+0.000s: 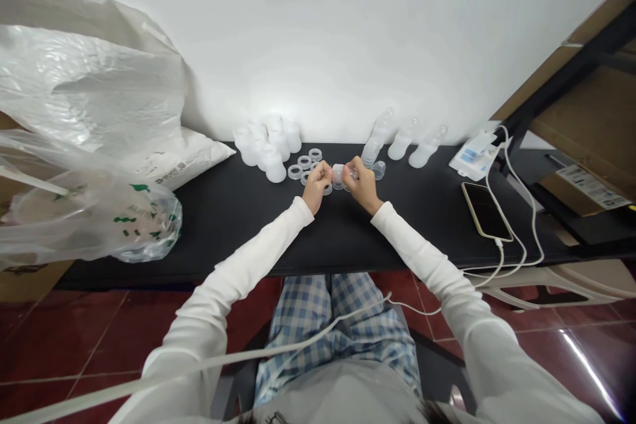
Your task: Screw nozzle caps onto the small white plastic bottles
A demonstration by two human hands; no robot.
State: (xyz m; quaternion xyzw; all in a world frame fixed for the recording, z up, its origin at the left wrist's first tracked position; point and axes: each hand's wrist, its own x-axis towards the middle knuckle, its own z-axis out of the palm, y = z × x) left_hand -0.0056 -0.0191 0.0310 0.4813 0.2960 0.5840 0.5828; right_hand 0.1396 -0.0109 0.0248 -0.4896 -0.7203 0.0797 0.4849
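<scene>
My left hand (317, 186) and my right hand (362, 184) are close together over the black table (258, 225), both with fingers curled. Between them is a small clear plastic piece (338, 174), gripped by my right hand; my left hand pinches a small part at its end that I cannot name. Loose white rings (304, 163) lie just beyond my left hand. A cluster of white bottles (268, 143) stands behind them. Three more bottles (403, 144) lean against the wall to the right.
Large plastic bags (84, 146) fill the table's left end. A phone (485, 211) with a white cable and a white pouch (474, 155) lie at the right. A black shelf frame (571, 73) stands at the far right.
</scene>
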